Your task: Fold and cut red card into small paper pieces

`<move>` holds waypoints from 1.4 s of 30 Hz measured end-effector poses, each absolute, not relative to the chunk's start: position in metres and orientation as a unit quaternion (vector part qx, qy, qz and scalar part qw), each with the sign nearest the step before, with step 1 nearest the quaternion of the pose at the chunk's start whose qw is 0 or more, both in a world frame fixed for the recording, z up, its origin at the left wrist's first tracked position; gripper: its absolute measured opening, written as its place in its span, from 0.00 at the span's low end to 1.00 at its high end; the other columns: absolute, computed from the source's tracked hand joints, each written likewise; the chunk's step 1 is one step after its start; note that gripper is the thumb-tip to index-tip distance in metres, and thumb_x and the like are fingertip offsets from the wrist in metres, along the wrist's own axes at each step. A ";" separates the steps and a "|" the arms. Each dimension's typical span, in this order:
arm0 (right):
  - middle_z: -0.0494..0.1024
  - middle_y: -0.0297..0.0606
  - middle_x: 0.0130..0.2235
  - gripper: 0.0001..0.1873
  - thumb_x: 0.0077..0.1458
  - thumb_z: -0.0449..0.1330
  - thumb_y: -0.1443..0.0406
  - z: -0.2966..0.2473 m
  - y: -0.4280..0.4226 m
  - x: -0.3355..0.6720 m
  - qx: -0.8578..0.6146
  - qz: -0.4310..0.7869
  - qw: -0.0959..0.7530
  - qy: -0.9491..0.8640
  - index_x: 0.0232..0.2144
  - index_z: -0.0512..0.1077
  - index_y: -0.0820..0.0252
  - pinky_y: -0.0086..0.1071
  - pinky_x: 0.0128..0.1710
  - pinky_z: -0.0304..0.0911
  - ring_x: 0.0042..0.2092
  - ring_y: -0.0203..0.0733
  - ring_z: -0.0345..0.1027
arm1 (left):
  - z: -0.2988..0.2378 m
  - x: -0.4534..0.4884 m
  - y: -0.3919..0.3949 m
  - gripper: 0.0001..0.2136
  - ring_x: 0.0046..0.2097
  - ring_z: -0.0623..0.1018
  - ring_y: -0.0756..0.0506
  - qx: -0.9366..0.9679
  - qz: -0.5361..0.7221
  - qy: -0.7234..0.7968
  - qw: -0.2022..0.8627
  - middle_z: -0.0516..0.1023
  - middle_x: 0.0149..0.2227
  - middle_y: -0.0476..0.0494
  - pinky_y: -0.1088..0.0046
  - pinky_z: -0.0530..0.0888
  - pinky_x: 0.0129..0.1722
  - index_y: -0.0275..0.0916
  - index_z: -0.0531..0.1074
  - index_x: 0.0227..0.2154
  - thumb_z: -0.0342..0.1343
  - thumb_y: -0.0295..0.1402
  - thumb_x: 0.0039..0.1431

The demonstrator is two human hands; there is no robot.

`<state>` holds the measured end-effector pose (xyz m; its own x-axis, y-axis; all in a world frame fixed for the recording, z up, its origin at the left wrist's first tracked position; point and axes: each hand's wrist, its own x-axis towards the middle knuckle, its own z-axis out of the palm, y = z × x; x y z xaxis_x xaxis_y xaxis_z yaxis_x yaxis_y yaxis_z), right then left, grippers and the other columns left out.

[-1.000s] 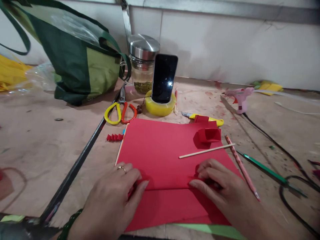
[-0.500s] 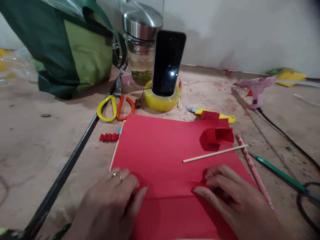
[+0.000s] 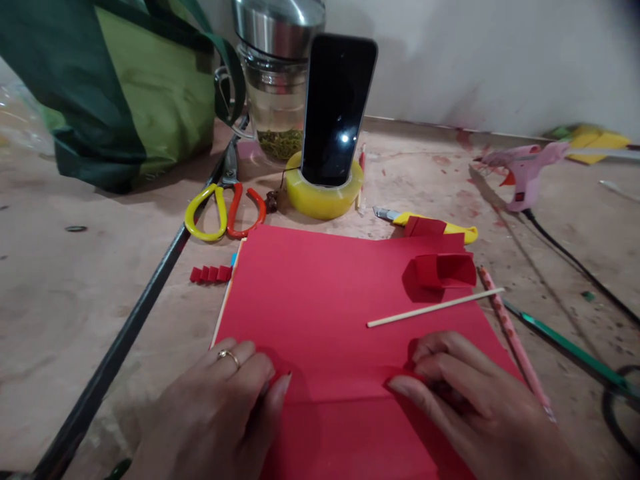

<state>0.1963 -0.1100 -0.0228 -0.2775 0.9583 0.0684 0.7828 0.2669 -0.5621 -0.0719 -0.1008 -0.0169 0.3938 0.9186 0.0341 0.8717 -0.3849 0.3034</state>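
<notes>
Apparently red paper (image 3: 330, 340) in left hand (image 3: 215, 407) and right hand (image 3: 475, 400) (stick (image 3: 430, 309) nearby).

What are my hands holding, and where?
Apparently red paper: the left hand pinches it toward the near left, the right hand toward the near right.

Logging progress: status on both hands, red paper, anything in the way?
Left hand, right hand: both curled at red paper, grip unclear. Red paper: spread out, line across it between hands. Possible obstacles: stick, small red box on it, beyond right hand.
</notes>
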 end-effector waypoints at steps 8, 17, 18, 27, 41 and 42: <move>0.70 0.36 0.31 0.12 0.58 0.58 0.59 -0.021 -0.110 0.195 -0.569 0.213 0.194 -0.770 0.24 0.66 0.56 0.27 0.28 0.65 0.31 0.36 0.67 | -0.014 -0.073 -0.101 0.10 0.27 0.69 0.45 0.833 0.076 0.537 0.113 0.68 0.22 0.48 0.70 0.60 0.26 0.42 0.64 0.21 0.48 0.32 0.58; 0.73 0.39 0.34 0.09 0.59 0.55 0.59 -0.020 -0.111 0.190 -0.565 0.063 0.174 -0.804 0.38 0.69 0.58 0.32 0.28 0.65 0.32 0.41 0.69 | -0.018 -0.073 -0.104 0.23 0.39 0.70 0.43 0.924 0.105 0.366 0.021 0.70 0.43 0.43 0.65 0.66 0.40 0.48 0.62 0.56 0.47 0.24 0.58; 0.74 0.41 0.37 0.10 0.60 0.53 0.61 -0.017 -0.112 0.188 -0.536 0.029 0.175 -0.826 0.41 0.70 0.57 0.34 0.31 0.65 0.35 0.42 0.69 | -0.015 -0.072 -0.103 0.23 0.39 0.69 0.43 0.941 0.084 0.328 0.027 0.71 0.43 0.44 0.65 0.66 0.40 0.47 0.62 0.56 0.47 0.23 0.58; 0.77 0.47 0.44 0.15 0.60 0.50 0.69 -0.004 -0.115 0.168 -0.253 -0.090 0.103 -0.958 0.43 0.73 0.68 0.40 0.38 0.65 0.41 0.48 0.67 | 0.005 -0.060 -0.109 0.18 0.39 0.69 0.42 0.950 0.013 0.311 -0.009 0.72 0.40 0.42 0.63 0.65 0.38 0.40 0.65 0.53 0.47 0.25 0.60; 0.74 0.49 0.46 0.21 0.56 0.45 0.75 -0.007 -0.136 0.222 -0.329 -0.082 0.026 -0.940 0.49 0.69 0.69 0.41 0.39 0.68 0.44 0.49 0.66 | 0.002 -0.096 -0.128 0.24 0.46 0.71 0.38 0.925 0.020 0.379 0.003 0.76 0.46 0.39 0.59 0.68 0.45 0.36 0.71 0.51 0.46 0.18 0.51; 0.74 0.48 0.47 0.21 0.56 0.45 0.76 -0.008 -0.137 0.222 -0.340 -0.070 0.015 -0.938 0.49 0.68 0.68 0.40 0.40 0.68 0.44 0.49 0.66 | 0.003 -0.096 -0.128 0.24 0.47 0.71 0.38 0.923 0.024 0.384 0.008 0.75 0.47 0.39 0.58 0.68 0.47 0.35 0.71 0.51 0.46 0.18 0.51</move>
